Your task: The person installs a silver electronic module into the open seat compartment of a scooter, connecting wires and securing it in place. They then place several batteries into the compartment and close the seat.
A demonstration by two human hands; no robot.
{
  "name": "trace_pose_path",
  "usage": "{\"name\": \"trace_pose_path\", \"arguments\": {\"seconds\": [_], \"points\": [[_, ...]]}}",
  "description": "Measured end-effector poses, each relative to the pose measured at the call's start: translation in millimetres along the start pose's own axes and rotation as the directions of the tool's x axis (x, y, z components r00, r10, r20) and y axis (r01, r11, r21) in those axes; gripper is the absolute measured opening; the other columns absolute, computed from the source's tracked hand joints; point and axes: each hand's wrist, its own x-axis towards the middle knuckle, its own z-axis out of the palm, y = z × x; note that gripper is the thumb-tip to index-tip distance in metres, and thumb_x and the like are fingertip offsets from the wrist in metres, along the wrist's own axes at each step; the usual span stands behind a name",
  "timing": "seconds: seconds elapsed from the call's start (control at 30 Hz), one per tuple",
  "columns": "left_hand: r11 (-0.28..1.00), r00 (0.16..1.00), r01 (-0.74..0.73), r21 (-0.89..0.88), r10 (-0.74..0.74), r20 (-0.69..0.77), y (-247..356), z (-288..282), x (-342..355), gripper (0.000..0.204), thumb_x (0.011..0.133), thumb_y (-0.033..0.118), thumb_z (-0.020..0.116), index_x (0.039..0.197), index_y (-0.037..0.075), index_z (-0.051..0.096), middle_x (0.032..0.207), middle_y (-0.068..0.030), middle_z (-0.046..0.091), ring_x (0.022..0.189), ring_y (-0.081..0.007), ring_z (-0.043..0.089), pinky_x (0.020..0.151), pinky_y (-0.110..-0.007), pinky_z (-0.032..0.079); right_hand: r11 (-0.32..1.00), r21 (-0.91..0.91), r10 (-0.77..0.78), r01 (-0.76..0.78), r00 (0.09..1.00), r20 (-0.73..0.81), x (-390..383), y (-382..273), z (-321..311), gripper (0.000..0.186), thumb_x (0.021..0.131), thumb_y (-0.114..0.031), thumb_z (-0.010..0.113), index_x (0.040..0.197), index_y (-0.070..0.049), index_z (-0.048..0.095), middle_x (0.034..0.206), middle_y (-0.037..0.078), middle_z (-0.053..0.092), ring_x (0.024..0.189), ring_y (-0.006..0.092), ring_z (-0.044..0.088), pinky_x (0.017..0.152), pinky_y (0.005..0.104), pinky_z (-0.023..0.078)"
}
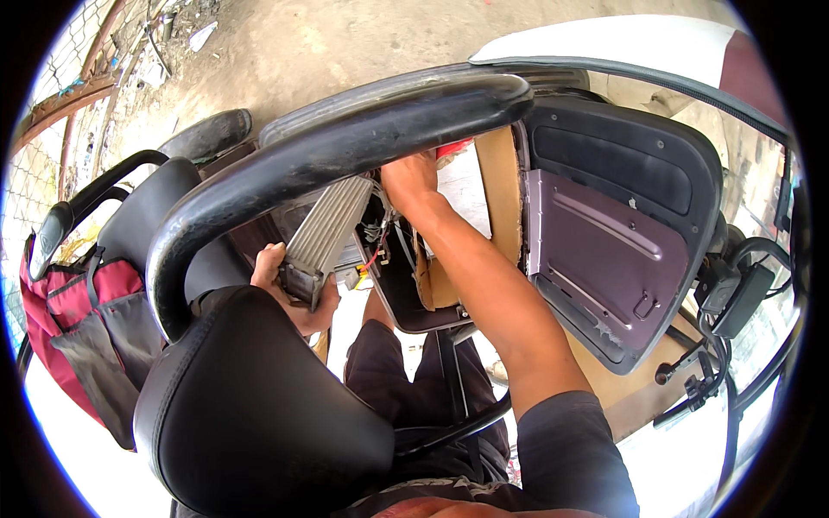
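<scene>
On your far left, well apart from your fingers, a red and grey bag (117,281) hangs beside a black seat. The big black cushion (259,406) bulges up just below your left hand (300,319).

Those left fingers are closed around the lower end of a finned metal box (332,220), which you hold tilted, its ribbed face up. It looks like an electrical unit, and it sits outside the compartment (413,326), so I'd judge that part done.

Between your 2 hands, a tangle of wires (376,226) gathers by the box's upper end, with a red lead below. I can't tell whether they join the box; any work on them looks unfinished.

Your right hand (410,180) reaches past the wires, under the curved black rail (345,142). Its fingertips are hidden, so I can't say if they're spread or gripping. Something red lies just beside them.

Right of those fingers, the cardboard (501,186) lines the compartment wall. Further right, the purple and black panel (617,211) stands open: opening up is done, closing isn't.
</scene>
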Motion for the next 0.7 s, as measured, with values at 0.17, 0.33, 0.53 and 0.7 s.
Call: {"name": "trace_pose_path", "arguments": {"seconds": [0.17,0.33,0.53,0.7], "points": [[0.976,0.976,-0.212,0.042,0.213,-0.032,-8,6,-4,0.055,0.064,0.009,0.083,0.104,0.0,0.046,0.086,-0.0106,0.056,0.07,-0.0207,0.056,0.065,-0.031,0.043,0.998,0.039,-0.038,0.04,0.997,-0.064,6,3,-4,0.04,0.085,-0.013,0.061,0.122,-0.004,0.07,0.122,0.019,0.067,0.118,0.0352,0.062,0.112,0.0574,0.031],[0.802,0.811,-0.577,0.155,0.585,-0.009,7,15,1,0.081,0.068,0.005,0.082,0.134,-0.005,0.035,0.103,-0.0159,0.054,0.082,-0.0204,0.058,0.071,-0.03,0.046,0.971,0.239,0.07,-0.004,0.96,-0.272,5,4,7,0.03,0.085,-0.011,0.058,0.11,-0.007,0.075,0.117,0.017,0.069,0.114,0.0348,0.063,0.109,0.0528,0.037],[0.809,0.815,-0.569,0.147,0.578,-0.027,6,25,-3,0.087,0.068,0.004,0.083,0.138,-0.007,0.032,0.107,-0.0165,0.053,0.086,-0.0201,0.06,0.072,-0.03,0.048,0.966,0.227,0.094,-0.12,0.988,0.124,22,7,1,0.04,0.095,-0.029,0.049,0.123,-0.008,0.069,0.13,0.017,0.066,0.119,0.0386,0.06,0.102,0.0462,0.046],[0.841,0.847,-0.522,0.14,0.531,-0.03,0,27,-8,0.086,0.07,0.001,0.081,0.138,-0.007,0.03,0.109,-0.0174,0.056,0.091,-0.0212,0.063,0.079,-0.029,0.05,1.0,-0.014,-0.004,0.001,0.981,-0.195,25,8,22,0.03,0.093,-0.021,0.048,0.098,-0.015,0.077,0.104,0.012,0.076,0.101,0.0279,0.072,0.086,0.045,0.054]]}}
